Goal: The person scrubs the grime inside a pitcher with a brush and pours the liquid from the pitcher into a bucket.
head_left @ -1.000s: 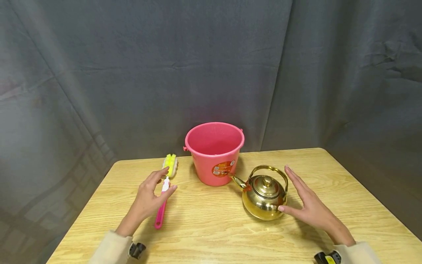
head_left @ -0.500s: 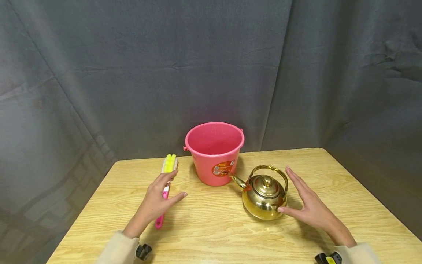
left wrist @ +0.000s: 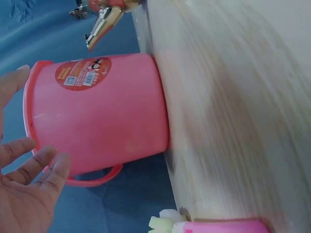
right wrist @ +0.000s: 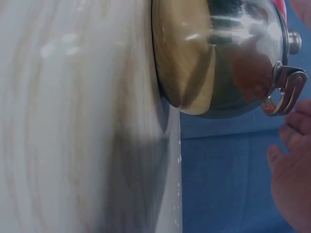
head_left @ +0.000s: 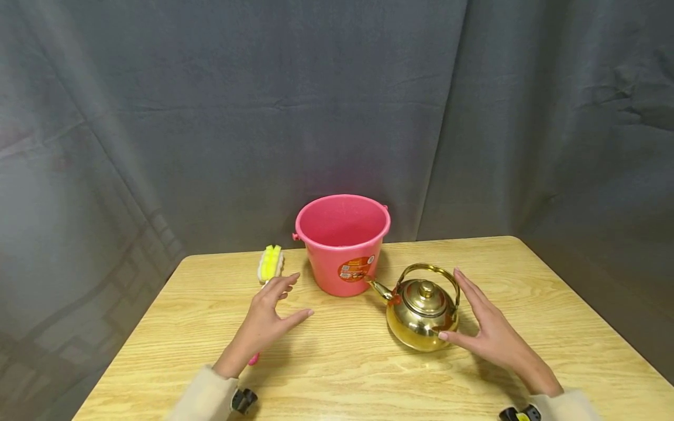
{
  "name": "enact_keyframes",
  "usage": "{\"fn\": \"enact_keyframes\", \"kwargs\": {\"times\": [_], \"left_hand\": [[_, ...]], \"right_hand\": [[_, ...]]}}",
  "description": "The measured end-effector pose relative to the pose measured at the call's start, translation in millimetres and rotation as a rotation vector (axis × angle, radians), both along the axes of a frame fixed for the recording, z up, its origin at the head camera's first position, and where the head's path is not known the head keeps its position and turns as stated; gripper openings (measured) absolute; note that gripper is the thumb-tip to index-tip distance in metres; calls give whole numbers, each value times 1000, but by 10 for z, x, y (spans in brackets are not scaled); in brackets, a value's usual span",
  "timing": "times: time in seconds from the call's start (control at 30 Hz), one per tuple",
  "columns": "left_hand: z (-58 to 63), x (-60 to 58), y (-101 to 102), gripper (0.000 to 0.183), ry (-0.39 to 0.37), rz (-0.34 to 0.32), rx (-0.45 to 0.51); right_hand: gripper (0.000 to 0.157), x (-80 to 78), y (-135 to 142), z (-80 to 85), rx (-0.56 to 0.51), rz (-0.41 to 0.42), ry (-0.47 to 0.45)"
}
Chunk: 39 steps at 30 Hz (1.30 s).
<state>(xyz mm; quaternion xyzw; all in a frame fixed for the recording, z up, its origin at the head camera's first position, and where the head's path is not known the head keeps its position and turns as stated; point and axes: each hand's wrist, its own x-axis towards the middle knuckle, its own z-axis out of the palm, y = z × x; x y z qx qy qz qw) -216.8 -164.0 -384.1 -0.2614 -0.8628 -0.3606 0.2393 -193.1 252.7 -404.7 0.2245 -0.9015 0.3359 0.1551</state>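
Observation:
A gold teapot-shaped kettle (head_left: 421, 327) stands on the table, its spout pointing left toward a pink bucket (head_left: 337, 263). Beside the kettle's right side is my right hand (head_left: 489, 333), fingers extended and thumb overlapping the body in the head view; the right wrist view has the fingers near the handle base (right wrist: 286, 92). My left hand (head_left: 265, 321) hovers with spread, relaxed fingers and nothing in them. It covers most of a sponge brush (head_left: 271, 263), whose yellow and white head and pink handle end (head_left: 254, 358) show. In the left wrist view the bucket (left wrist: 102, 121) lies beyond my fingers.
Everything stands on a light wood-grain table (head_left: 337, 374). A dark grey curtain (head_left: 263, 117) hangs right behind its far edge and along the sides. The bucket is near that far edge, and the sponge brush lies to its left.
My left hand has moved right, from the brush's left side to over its handle, now covering most of it. My right hand has shifted slightly left toward the kettle. The objects have stayed put.

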Motion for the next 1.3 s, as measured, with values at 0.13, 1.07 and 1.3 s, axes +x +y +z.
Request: {"fn": "enact_keyframes", "kwargs": {"times": [0.13,1.07,1.3], "left_hand": [[19,-16,45,67,40,-22,-2],[119,-23,320,65,23,-41,-18],[114,-48,384,64,56,-70,-24]], "right_hand": [[109,6,2,-18,0,-11,-11],[111,-34,-22,-60,26,-25,18],[110,-44,-36,-92,15,-25,15]]}}
